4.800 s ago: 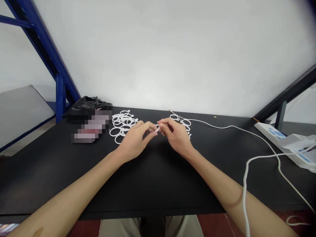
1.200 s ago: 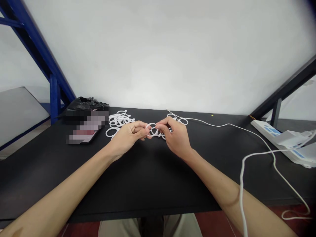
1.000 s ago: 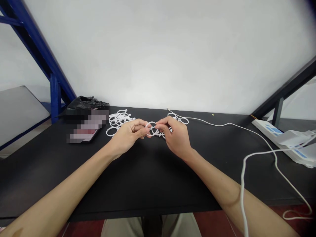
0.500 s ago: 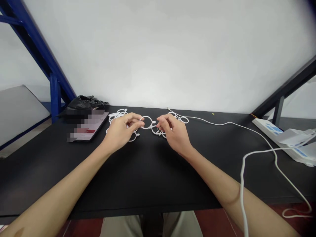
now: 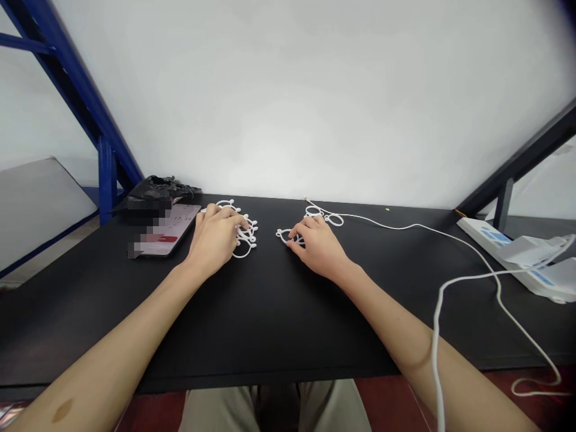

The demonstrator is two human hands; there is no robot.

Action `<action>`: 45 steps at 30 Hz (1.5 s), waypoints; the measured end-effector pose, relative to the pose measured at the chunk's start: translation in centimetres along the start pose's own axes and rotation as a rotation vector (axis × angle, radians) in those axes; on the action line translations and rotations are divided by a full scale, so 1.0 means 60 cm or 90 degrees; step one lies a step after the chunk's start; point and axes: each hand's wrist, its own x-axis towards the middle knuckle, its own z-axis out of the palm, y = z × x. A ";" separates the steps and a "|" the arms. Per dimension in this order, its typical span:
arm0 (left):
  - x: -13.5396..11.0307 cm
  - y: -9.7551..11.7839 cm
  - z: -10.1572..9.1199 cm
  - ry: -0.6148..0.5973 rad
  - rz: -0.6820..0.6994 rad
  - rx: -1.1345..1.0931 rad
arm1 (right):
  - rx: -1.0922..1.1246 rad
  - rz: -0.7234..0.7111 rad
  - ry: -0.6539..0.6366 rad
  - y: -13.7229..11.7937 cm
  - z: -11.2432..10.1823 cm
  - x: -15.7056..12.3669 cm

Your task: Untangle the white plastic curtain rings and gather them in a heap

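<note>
In the head view, my left hand point(image 5: 215, 235) lies over a pile of thin white rings point(image 5: 244, 255), fingers stretched across it and partly hiding it. Each ring carries a small rounded tab, and several tabs stick out along the pile's right side. My right hand point(image 5: 318, 245) is closed, thumb and fingertips pinching a white ring point(image 5: 282, 236) low on the table. Its palm and fingers cover part of the rings there. Just behind the right hand lie two more white rings point(image 5: 334, 220), flat and side by side.
A phone point(image 5: 173, 231) and a crumpled black plastic bag point(image 5: 162, 187) are at the left on the black table point(image 5: 261, 324). A white cable point(image 5: 400, 228) runs across the right side and over my right forearm. A white power strip point(image 5: 486, 237) with plugs sits far right.
The single ring held up between my hands is no longer there. My left hand has drawn back to the left pile and lowered onto it; my right hand has come down onto the rings beneath it.
</note>
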 end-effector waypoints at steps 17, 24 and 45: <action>0.001 0.050 0.001 -0.043 0.039 -0.121 | 0.242 -0.025 0.102 -0.024 -0.002 0.003; -0.001 0.065 -0.012 -0.058 -0.032 -0.216 | 0.462 -0.016 0.110 -0.046 -0.002 0.000; -0.009 0.077 -0.009 -0.116 0.064 -0.278 | 0.435 0.038 0.039 -0.043 0.000 -0.002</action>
